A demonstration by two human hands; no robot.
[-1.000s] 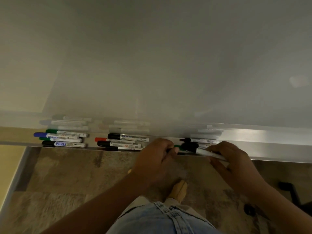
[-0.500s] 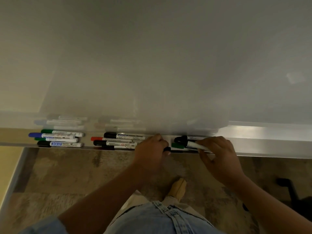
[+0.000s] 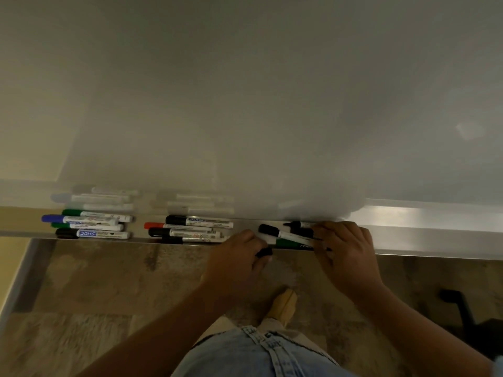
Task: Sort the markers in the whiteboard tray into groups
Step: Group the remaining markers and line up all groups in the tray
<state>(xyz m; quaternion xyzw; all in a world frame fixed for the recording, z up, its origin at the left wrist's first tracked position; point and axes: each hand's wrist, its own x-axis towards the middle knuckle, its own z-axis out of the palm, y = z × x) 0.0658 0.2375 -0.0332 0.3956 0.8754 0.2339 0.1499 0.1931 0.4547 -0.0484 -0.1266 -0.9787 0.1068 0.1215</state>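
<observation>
Third pile's being built at the right of the long silver whiteboard tray point(image 3: 435, 235). Right hand point(image 3: 345, 254) pinches a black-capped white marker point(image 3: 283, 234) over a green one; left hand point(image 3: 239, 257) curls round another black-tipped marker point(image 3: 263, 252) (mostly hidden). Next, probably: lay both down parallel.

Both arms extended forward – left hand point(image 3: 239, 257) fisted, right hand point(image 3: 345, 251) fingers curled down.
</observation>
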